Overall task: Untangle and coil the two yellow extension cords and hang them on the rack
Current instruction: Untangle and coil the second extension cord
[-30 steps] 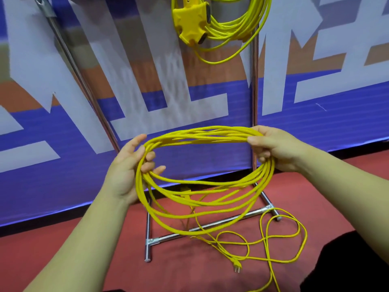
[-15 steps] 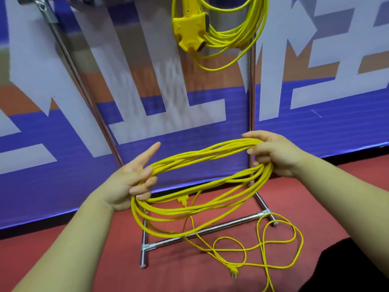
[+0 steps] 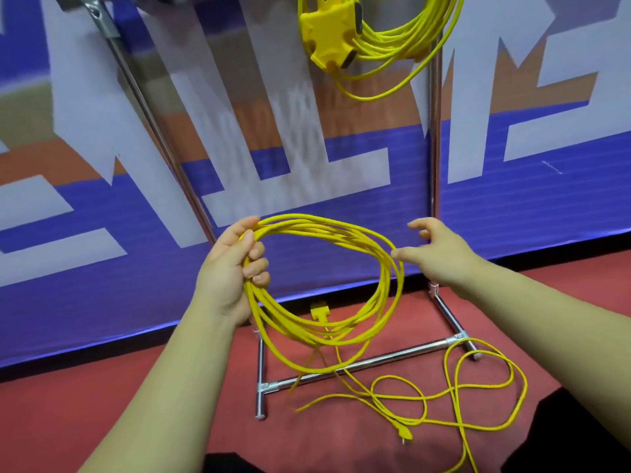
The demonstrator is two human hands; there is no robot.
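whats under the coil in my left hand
Beneath the coil are the rack's base bar, the red floor and the cord's loose tail, ending in a plug. The strands hide part of the bar and where the tail joins the coil.

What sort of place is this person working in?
Probably an indoor event or exhibition hall: a big printed blue banner forms the backdrop, the red floor looks carpeted, and a chrome rack stands there.
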